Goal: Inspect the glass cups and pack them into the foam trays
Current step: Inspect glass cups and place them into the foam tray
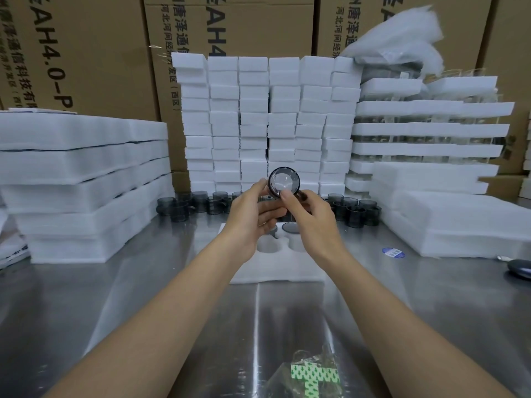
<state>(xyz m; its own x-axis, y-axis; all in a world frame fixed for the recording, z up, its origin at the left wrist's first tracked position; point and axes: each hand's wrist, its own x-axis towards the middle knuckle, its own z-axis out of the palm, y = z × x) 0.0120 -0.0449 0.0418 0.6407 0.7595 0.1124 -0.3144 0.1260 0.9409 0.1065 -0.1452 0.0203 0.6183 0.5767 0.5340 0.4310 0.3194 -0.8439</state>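
Both hands hold one dark smoked glass cup [283, 183] up above the table, its round end turned toward me. My left hand [253, 208] grips its left side with thumb and curled fingers. My right hand [304, 214] pinches its lower right edge near the handle. Below the hands lies a white foam tray [275, 268] with round pockets; one pocket at the far side holds a dark cup [290, 227]. A row of loose dark glass cups [184, 205] stands along the back of the steel table, continuing on the right as more cups [356, 211].
Stacks of foam trays [86, 182] rise on the left and further foam stacks [459, 225] on the right. A wall of white foam blocks [267, 122] stands behind, with cardboard boxes beyond. A green-patterned packet [313, 374] lies near me; a dark object [520, 268] sits at the right edge.
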